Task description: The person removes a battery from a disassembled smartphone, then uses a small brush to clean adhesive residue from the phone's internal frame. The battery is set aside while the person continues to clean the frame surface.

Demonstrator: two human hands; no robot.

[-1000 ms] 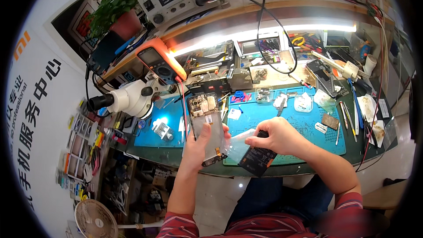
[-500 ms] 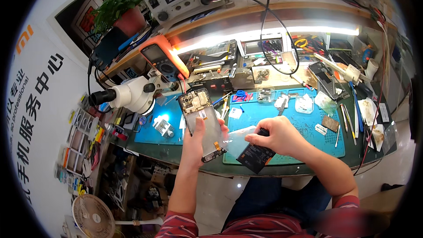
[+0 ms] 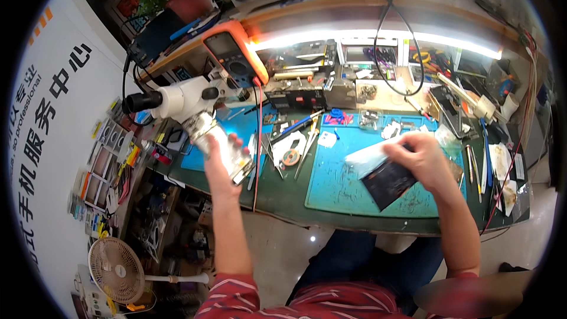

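Note:
My left hand (image 3: pixel 220 168) is closed around an opened phone (image 3: pixel 243 172), which is tilted and blurred by motion. Its upper end lies just below the white microscope (image 3: pixel 180 99), in bright light that washes out its details. Over the blue work mat (image 3: pixel 331 186), my right hand (image 3: pixel 420 156) pinches a black phone battery (image 3: pixel 387 186) by its upper edge. A strip of clear plastic film (image 3: pixel 367 155) juts out to the left from the battery. The battery hangs tilted above the mat, well apart from the phone.
An orange multimeter (image 3: pixel 235 56) leans behind the microscope, its red lead (image 3: pixel 258 142) running down the bench. Tweezers (image 3: pixel 275 159) and a tape roll (image 3: pixel 290 157) lie between the two mats. Screwdrivers (image 3: pixel 471 165) line the right side. A fan (image 3: pixel 116 270) stands lower left.
My left hand has carried the phone leftward, away from the battery, to beneath the microscope. My right hand has moved right and slightly up with the battery and film. The view has shifted a little.

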